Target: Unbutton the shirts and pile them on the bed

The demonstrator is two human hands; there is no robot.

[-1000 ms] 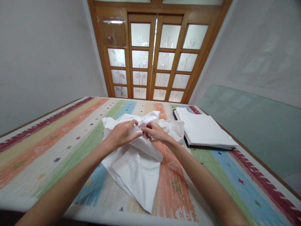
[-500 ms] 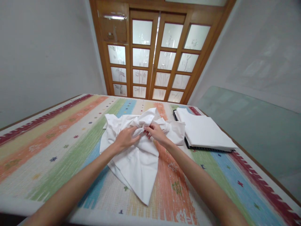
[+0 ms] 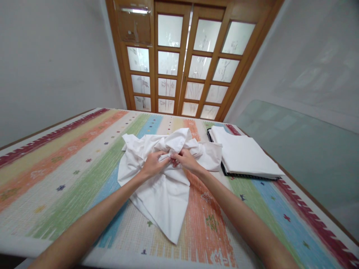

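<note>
A crumpled white cloth (image 3: 165, 201) lies in the middle of the table, one pointed corner toward me and a gathered, knot-like bunch at its centre. My left hand (image 3: 155, 163) pinches the bunch from the left, thumb and fingers closed on the fabric. From the right, my right hand (image 3: 185, 158) grips the same bunch, its fingers curled around the fabric. The two hands nearly meet, and their fingertips are partly hidden in the folds. One end of the cloth spreads out to the right, close to the folded stack.
A folded white cloth (image 3: 246, 153) rests on dark folded fabric (image 3: 249, 176) at the right. A striped, patterned tablecloth (image 3: 70, 179) covers the table. Beyond its right edge stands a pale green glass panel (image 3: 303, 145). Wooden glazed doors (image 3: 179, 63) are at the back, with walls on both sides.
Both hands keep hold of the cloth at its centre, with only slight finger movement and the left hand a little closer to the right. The view has tilted down slightly.
</note>
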